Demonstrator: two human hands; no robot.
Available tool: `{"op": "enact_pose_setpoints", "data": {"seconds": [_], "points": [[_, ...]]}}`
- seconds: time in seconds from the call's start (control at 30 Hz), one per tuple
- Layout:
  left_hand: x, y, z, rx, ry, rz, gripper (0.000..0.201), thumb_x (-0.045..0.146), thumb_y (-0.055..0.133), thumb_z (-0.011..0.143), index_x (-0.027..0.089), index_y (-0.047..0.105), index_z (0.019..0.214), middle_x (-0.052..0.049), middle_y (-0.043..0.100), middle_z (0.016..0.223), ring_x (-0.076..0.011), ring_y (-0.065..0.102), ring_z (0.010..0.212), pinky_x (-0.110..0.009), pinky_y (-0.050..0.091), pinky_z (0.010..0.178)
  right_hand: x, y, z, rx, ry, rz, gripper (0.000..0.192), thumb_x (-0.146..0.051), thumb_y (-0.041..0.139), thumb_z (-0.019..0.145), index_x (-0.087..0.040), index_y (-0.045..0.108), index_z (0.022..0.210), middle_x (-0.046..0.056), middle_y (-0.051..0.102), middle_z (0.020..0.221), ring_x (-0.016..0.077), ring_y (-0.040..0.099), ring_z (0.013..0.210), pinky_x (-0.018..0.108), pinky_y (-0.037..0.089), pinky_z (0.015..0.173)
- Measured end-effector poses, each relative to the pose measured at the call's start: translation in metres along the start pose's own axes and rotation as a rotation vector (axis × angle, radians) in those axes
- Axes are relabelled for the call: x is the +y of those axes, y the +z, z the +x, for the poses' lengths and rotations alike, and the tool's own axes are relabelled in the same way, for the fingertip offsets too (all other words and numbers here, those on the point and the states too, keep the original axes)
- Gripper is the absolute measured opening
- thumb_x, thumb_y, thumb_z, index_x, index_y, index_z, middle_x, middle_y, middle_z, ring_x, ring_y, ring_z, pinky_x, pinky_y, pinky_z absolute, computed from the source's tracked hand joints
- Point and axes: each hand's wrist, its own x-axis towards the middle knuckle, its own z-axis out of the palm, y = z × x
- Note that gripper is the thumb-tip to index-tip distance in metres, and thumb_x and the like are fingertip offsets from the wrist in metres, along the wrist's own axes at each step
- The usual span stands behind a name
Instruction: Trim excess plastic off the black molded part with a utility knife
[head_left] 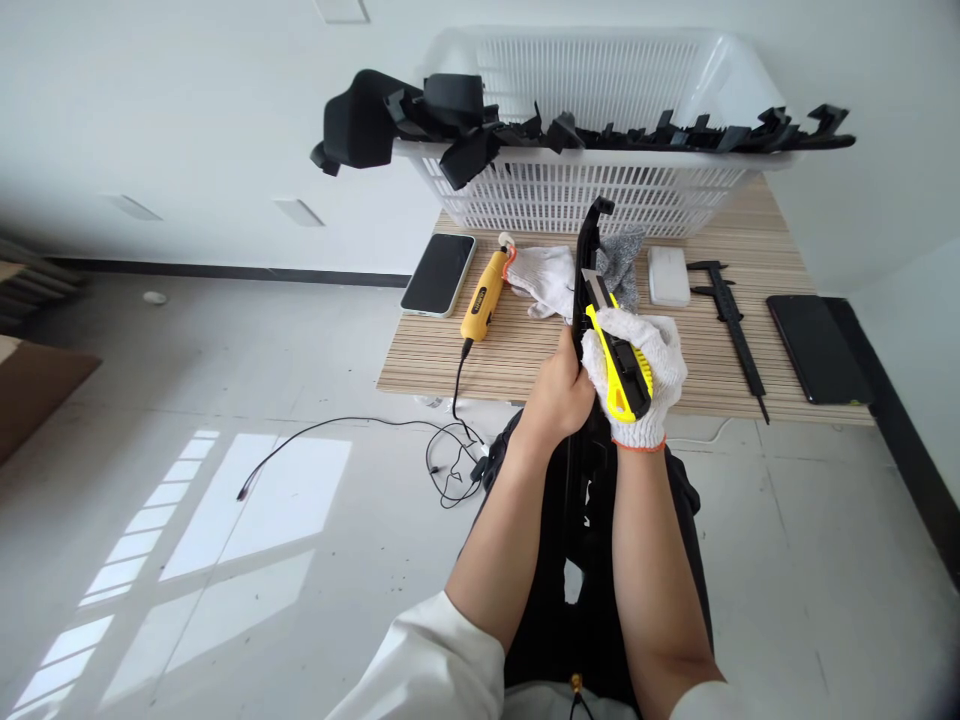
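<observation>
The long black plastic trim piece [583, 300] stands nearly upright between the person's knees, its top end rising before the table [525, 350]. The bare left hand [559, 395] wraps its fingers around it, apparently steadying it. The gloved right hand [637, 375] grips a yellow utility knife [619, 365], fingers closed, blade against the trim's edge. Behind lie a spare glove [544, 275], yellow rotary tool [484, 295], phone [439, 273], caliper [731, 320], and a white basket [585, 185] bearing more black parts.
</observation>
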Motion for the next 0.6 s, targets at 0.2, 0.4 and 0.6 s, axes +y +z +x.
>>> {"op": "enact_pose_setpoints", "data": {"seconds": [0.2, 0.4, 0.6], "points": [[-0.0004, -0.0001, 0.0003, 0.007, 0.011, 0.013, 0.035, 0.026, 0.049, 0.095, 0.021, 0.05, 0.13, -0.013, 0.072, 0.118, -0.0341, 0.064, 0.119, -0.049, 0.051, 0.096, -0.0017, 0.0019, 0.0, 0.037, -0.012, -0.009, 0.014, -0.028, 0.064, 0.092, -0.022, 0.075, 0.099, 0.006, 0.071, 0.091, 0.0195, 0.071, 0.081, 0.04, 0.065, 0.077], [-0.002, 0.0007, 0.0001, 0.005, -0.013, 0.038, 0.029, 0.023, 0.048, 0.094, 0.023, 0.054, 0.122, -0.011, 0.074, 0.112, -0.0332, 0.066, 0.112, -0.046, 0.053, 0.09, -0.0014, 0.0061, -0.0028, 0.04, 0.001, 0.013, 0.017, -0.027, 0.074, 0.085, -0.026, 0.074, 0.103, 0.005, 0.073, 0.094, 0.0202, 0.071, 0.081, 0.041, 0.065, 0.078], [-0.0025, 0.0, -0.0004, 0.015, 0.005, 0.03, 0.026, 0.024, 0.049, 0.094, 0.023, 0.054, 0.119, -0.011, 0.073, 0.114, -0.033, 0.066, 0.111, -0.046, 0.053, 0.088, -0.0004, 0.0058, -0.0043, 0.01, 0.022, -0.024, 0.021, -0.027, 0.074, 0.085, -0.028, 0.073, 0.105, 0.004, 0.073, 0.097, 0.02, 0.071, 0.085, 0.04, 0.063, 0.085]]}}
